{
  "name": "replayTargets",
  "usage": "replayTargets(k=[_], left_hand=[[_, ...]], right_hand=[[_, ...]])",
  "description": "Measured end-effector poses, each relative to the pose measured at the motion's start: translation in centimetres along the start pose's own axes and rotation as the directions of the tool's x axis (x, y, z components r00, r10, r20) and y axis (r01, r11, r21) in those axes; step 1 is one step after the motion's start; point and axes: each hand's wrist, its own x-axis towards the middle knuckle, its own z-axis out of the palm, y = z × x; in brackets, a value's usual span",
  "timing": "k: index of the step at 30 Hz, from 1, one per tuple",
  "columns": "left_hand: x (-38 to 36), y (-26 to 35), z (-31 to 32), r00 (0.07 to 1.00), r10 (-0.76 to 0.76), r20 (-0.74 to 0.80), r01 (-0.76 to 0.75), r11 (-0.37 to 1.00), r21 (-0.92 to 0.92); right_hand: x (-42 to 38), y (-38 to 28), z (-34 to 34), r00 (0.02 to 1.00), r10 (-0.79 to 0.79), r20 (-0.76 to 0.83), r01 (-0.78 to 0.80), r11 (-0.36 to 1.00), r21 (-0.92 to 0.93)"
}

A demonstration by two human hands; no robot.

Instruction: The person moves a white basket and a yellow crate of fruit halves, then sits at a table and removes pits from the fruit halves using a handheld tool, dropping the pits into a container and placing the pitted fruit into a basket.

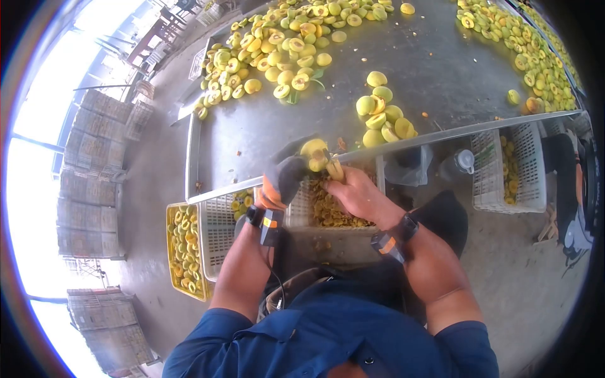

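Note:
My left hand (287,175), in a black and orange glove, is closed around a yellow peach half (312,151) above the table's near edge. My bare right hand (362,195) grips a small tan tool (335,170) with its end against the fruit; fingers and fruit hide its working end. Below my hands, a white crate (301,211) contains brownish peach scraps (340,213). Just beyond, to the right, a small group of peaches (386,113) lies on the metal table (252,142).
Large heaps of halved peaches (277,47) and more peaches (535,63) cover the table's far side. At left stands a yellow crate (205,286) of peach halves. A white crate (535,170) and a clear jug (457,165) are at right. Stacked crates (88,220) line the left side.

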Motion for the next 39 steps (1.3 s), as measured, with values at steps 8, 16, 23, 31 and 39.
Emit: replayTargets(k=[8,16,23,31,39], left_hand=[[-0.2,-1.0,0.0,0.993,0.114,0.008,-0.113,0.97,0.217],[1.5,-3.9,-0.4,0.964,0.264,0.029,-0.257,0.902,0.345],[1.8,-4.6,2.5,0.802,0.59,-0.091,-0.198,0.407,0.892],[0.8,-3.9,1.6,0.774,0.621,0.12,-0.39,0.319,0.864],[0.9,-3.8,0.5,0.769,0.557,0.314,-0.546,0.315,0.777]], right_hand=[[0.5,1.8,-0.2,0.998,0.034,0.055,-0.036,0.998,0.051],[1.3,4.3,0.3,0.977,-0.204,-0.06,0.183,0.95,-0.253],[0.7,2.1,0.4,0.993,-0.011,0.118,0.027,0.991,-0.135],[-0.3,1.8,0.3,0.924,0.176,0.34,-0.228,0.966,0.119],[-1.4,2.8,1.1,0.824,0.285,0.49,-0.445,0.861,0.247]])
